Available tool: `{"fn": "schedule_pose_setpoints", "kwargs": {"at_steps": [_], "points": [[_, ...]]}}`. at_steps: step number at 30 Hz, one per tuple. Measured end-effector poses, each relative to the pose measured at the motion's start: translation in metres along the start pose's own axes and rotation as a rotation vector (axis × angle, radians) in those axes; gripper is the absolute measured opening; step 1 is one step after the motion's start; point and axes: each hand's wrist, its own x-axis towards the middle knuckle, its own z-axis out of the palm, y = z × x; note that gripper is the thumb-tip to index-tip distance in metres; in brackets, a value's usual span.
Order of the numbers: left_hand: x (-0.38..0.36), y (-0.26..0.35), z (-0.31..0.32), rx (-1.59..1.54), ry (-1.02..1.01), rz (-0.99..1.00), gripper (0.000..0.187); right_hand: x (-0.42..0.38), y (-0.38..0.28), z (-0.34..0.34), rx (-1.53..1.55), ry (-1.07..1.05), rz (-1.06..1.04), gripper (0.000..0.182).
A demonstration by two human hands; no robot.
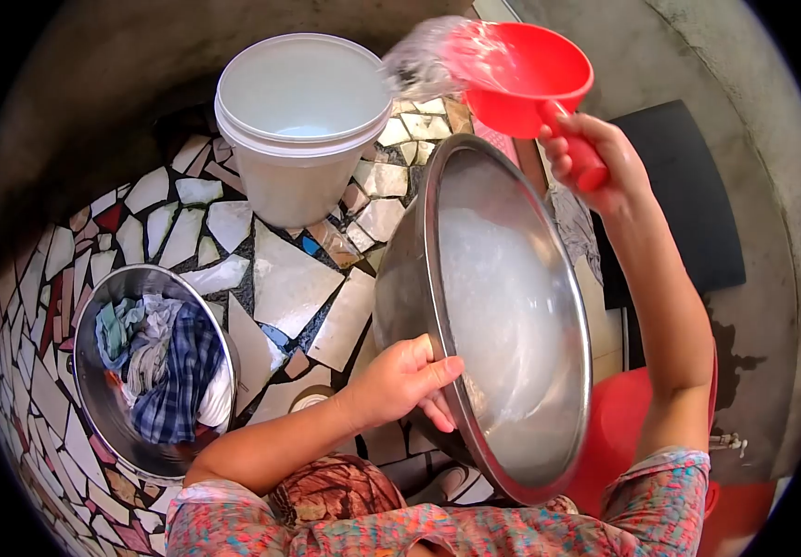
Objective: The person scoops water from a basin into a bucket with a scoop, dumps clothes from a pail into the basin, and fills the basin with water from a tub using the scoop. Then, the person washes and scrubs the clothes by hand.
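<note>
The steel basin (521, 325) leans in mid-view, mouth facing up and right, the left fingers (439, 373) closed over its rim, while the right fingers (560, 165) wrap the handle of a raised red dipper (507, 113) pointing forward-left.

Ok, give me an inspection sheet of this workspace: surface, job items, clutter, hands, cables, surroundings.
Surface: mosaic floor of irregular tile pieces
Job items: metal basin, tilted steeply; red dipper, water flying from its mouth
Clutter: white bucket, upright; metal pot holding crumpled cloths
Hands: left hand grips basin rim; right hand holds dipper handle
Cables: nothing seen
Surroundings: grey wall; flat black object, unidentified
</note>
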Motion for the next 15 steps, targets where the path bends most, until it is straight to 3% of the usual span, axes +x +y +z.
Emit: {"fn": "schedule_pose_setpoints", "kwargs": {"at_steps": [10,12,13,14,15], "points": [[-0.003,0.002,-0.003,0.0,-0.027,0.0,0.031,0.055,0.028,0.07,-0.643,-0.04,-0.155,0.02],[-0.003,0.001,-0.004,0.019,-0.034,0.001,0.031,0.057,0.036,0.081,-0.803,0.011,-0.253,0.024],[-0.003,0.0,-0.005,0.021,-0.029,-0.001,0.031,0.065,0.041,0.082,-0.921,0.022,-0.303,0.04],[-0.002,-0.001,-0.005,0.025,-0.026,-0.006,0.031,0.072,0.044,0.079,-0.915,0.021,-0.303,0.04],[-0.002,-0.002,-0.006,0.03,-0.025,-0.012,0.031,0.077,0.046,0.075,-1.06,0.007,-0.449,0.048]]}}
